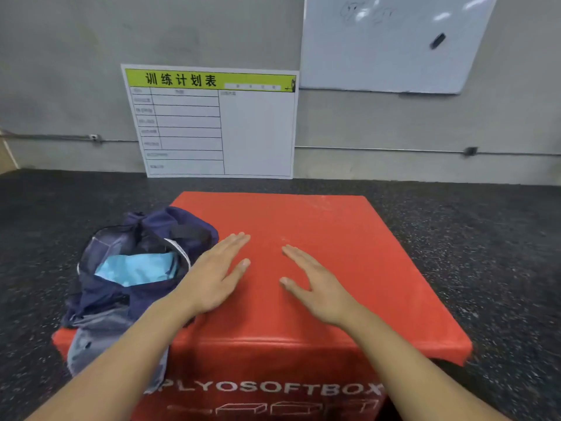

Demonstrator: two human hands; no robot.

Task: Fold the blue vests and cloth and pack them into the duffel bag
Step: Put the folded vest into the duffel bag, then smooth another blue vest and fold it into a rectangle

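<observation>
Your left hand and right hand lie flat, fingers straight, holding nothing; the duffel bag sits just beside your left hand, light-blue cloth inside.

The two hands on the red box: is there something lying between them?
No. In the head view, only bare red box top shows between the left hand and the right hand; both lie flat.

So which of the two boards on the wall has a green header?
The lower training-plan board standing on the floor; the whiteboard hanging higher to its right is plain white.
</observation>
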